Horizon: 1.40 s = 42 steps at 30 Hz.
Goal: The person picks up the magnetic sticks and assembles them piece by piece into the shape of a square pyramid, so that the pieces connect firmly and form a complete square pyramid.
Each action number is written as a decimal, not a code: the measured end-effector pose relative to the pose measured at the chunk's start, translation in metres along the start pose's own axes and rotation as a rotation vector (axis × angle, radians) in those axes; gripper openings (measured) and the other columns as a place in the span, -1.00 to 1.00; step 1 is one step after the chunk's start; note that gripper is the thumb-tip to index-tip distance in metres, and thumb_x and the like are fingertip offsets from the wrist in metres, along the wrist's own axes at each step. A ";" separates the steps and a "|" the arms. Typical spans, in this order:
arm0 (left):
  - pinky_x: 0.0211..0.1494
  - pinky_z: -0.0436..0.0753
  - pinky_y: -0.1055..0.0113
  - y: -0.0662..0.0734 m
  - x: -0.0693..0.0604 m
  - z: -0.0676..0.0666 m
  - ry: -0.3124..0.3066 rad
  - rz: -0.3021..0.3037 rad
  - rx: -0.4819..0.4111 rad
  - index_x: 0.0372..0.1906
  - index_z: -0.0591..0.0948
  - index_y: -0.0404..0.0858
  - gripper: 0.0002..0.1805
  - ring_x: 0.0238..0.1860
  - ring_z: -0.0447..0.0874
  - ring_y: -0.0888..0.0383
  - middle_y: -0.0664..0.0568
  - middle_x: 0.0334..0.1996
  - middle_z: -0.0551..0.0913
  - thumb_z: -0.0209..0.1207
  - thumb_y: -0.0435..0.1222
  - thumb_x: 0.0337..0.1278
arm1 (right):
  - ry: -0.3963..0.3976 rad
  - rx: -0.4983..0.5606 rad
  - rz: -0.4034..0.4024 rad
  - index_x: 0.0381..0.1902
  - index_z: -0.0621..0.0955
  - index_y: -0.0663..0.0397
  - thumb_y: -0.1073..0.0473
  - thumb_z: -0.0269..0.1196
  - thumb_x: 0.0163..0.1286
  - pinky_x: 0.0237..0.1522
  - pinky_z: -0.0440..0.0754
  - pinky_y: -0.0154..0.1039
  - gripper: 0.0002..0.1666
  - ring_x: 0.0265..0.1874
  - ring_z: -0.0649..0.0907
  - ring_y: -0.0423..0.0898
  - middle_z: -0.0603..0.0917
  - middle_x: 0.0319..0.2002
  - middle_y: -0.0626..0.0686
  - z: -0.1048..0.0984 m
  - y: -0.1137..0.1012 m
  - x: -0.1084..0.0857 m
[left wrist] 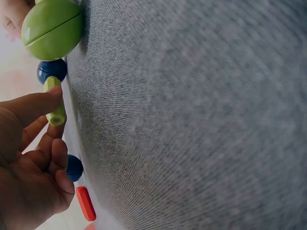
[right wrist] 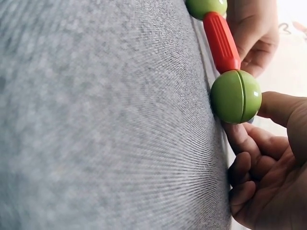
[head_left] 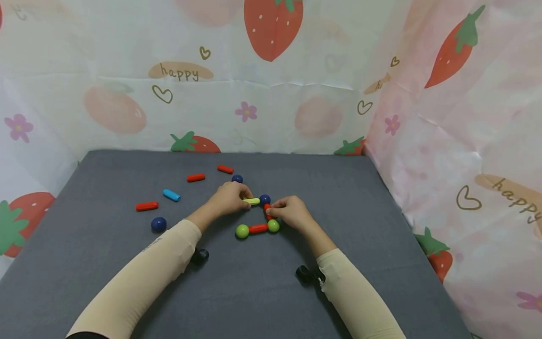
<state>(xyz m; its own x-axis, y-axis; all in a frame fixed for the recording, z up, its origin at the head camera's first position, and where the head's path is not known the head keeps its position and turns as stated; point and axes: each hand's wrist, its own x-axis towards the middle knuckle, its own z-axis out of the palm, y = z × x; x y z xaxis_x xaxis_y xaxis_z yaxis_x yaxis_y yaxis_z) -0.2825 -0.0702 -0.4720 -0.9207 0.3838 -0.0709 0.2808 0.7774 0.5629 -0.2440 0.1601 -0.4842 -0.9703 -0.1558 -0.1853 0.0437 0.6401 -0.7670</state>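
Observation:
My left hand pinches a yellow-green rod between thumb and fingers. The rod's far end meets a dark blue ball. With my right hand I pinch a red rod that runs from that blue ball to a green ball. From this green ball a second red rod leads left to another green ball. The right wrist view shows the near green ball hiding the pinched red rod, with thumb and fingertips around it.
Behind my left hand lies a blue ball, near two red rods. Further left are a light blue rod, a red rod and a dark blue ball. A grey cloth covers the table; printed curtains stand behind it.

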 end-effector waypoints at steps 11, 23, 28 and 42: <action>0.08 0.59 0.10 -0.001 -0.001 0.002 -0.030 -0.025 -0.050 -0.09 0.78 -0.12 -0.78 -0.08 0.66 0.07 0.08 -0.15 0.78 0.45 -0.21 0.18 | 0.013 -0.008 0.004 -0.25 0.84 0.00 -0.04 0.44 0.33 -0.26 0.57 -0.23 -0.75 -0.28 0.66 -0.09 0.79 -0.23 -0.03 0.001 -0.001 -0.001; -0.08 0.64 0.21 -0.004 -0.003 0.002 -0.030 -0.014 -0.070 -0.10 0.77 -0.12 -0.78 -0.16 0.67 0.12 0.08 -0.17 0.78 0.46 -0.21 0.16 | -0.004 -0.042 0.002 -0.19 0.83 -0.01 -0.08 0.43 0.35 -0.19 0.60 -0.18 -0.71 -0.25 0.67 -0.09 0.79 -0.19 -0.03 0.000 -0.004 -0.002; -0.09 0.64 0.22 -0.005 -0.003 0.003 -0.033 -0.013 -0.077 -0.10 0.77 -0.12 -0.78 -0.16 0.67 0.12 0.08 -0.18 0.78 0.46 -0.20 0.16 | -0.035 -0.094 -0.030 -0.15 0.83 -0.04 -0.09 0.42 0.36 -0.14 0.62 -0.14 -0.71 -0.22 0.68 -0.09 0.79 -0.20 -0.05 -0.007 -0.007 0.000; -0.20 0.64 0.30 -0.003 -0.004 0.005 -0.041 -0.004 -0.082 -0.09 0.76 -0.12 -0.77 -0.17 0.68 0.13 0.07 -0.17 0.78 0.46 -0.21 0.17 | -0.078 -0.198 -0.204 0.14 0.72 0.01 -0.02 0.36 0.43 -0.01 0.65 -0.06 -0.60 -0.08 0.67 -0.05 0.75 -0.03 -0.01 -0.032 -0.022 0.024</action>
<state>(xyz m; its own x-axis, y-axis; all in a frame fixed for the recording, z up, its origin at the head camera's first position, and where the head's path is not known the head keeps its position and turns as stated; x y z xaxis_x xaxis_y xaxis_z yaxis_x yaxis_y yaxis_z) -0.2779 -0.0718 -0.4770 -0.9096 0.4018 -0.1059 0.2523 0.7365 0.6276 -0.2756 0.1665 -0.4521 -0.9328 -0.3484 -0.0921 -0.2048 0.7228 -0.6600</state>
